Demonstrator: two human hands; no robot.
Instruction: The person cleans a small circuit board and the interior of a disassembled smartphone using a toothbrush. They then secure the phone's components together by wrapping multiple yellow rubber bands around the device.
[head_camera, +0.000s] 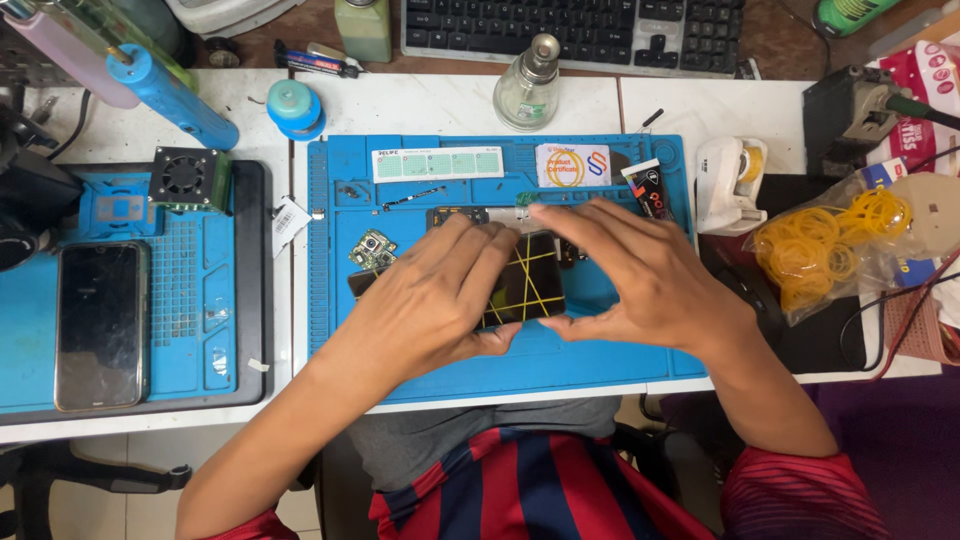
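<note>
A dark smartphone (527, 285) bound with several yellow rubber bands lies on the blue work mat (450, 370), mostly covered by my hands. My left hand (430, 300) grips its left side, thumb along the near edge. Its right side is held by my right hand (640, 275), fingers over the far edge and thumb on the near edge. A small green circuit board (372, 250) sits just left of my left hand's fingers.
A second black phone (98, 325) rests on a blue mat at left, with a small fan (184, 177) behind it. A bag of yellow rubber bands (815, 250) and a tape dispenser (730, 185) sit at right. A glass bottle (528, 88) and keyboard (575, 30) stand behind.
</note>
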